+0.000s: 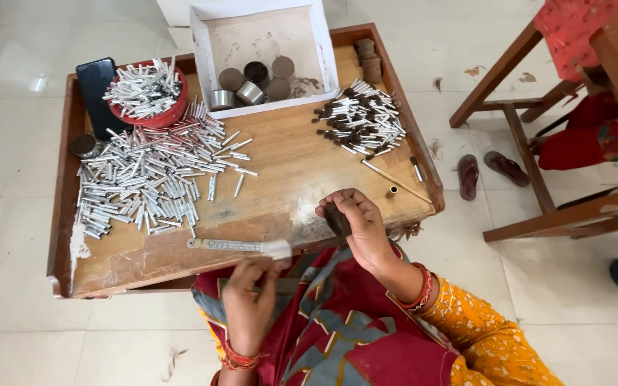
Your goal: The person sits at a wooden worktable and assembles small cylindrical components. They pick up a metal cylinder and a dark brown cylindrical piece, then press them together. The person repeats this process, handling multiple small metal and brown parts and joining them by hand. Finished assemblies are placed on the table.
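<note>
Nearest, left hand [249,304] over the lap, fingers curled narrow around something blurred; cannot tell what. Right hand [352,218] pinching a dark lump [337,219] just over the desk's [280,154] near edge. Could drop into the lap if the pinch loosens. Flat metal ruler [227,245] along that edge, easily nudged off. Loose silver tubes [148,182] heaped left, liable to roll. Farther, red bowl [153,111] at the far left; white open box [262,53], square, at the far edge.

The right hand [355,221] pinches a dark bundle [337,219] above the wooden table [280,171] strewn with silver tubes [151,179].
</note>
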